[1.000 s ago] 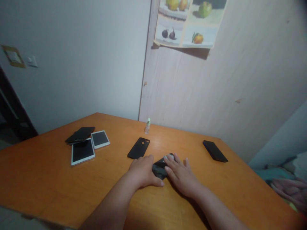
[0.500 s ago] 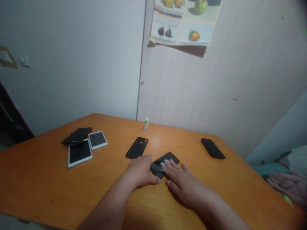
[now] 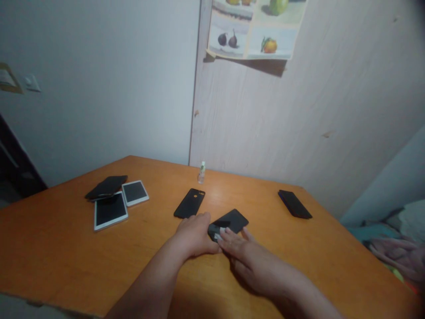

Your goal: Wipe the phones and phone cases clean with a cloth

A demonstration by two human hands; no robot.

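Observation:
A dark smartphone (image 3: 235,219) lies screen up on the table, turned at a slant. My left hand (image 3: 195,235) grips its near left end between thumb and fingers. Under the fingertips of my right hand (image 3: 244,250), a small white wipe (image 3: 219,232) is pressed on the glass near that same end. The right fingers cover part of the wipe and the phone's near edge. Just beyond my left hand lies a black phone case (image 3: 190,203) with a camera cutout at its far end.
A small clear bottle (image 3: 202,173) stands behind the case on the orange wooden table (image 3: 149,257). Two white tablets (image 3: 110,212) and a black folding cover (image 3: 106,187) lie at the left. Another black flat case (image 3: 294,204) rests at the right, by the table edge.
My right hand has slid the wipe left and toward me across the phone's screen, close to my left thumb. My left hand keeps its hold in the same place.

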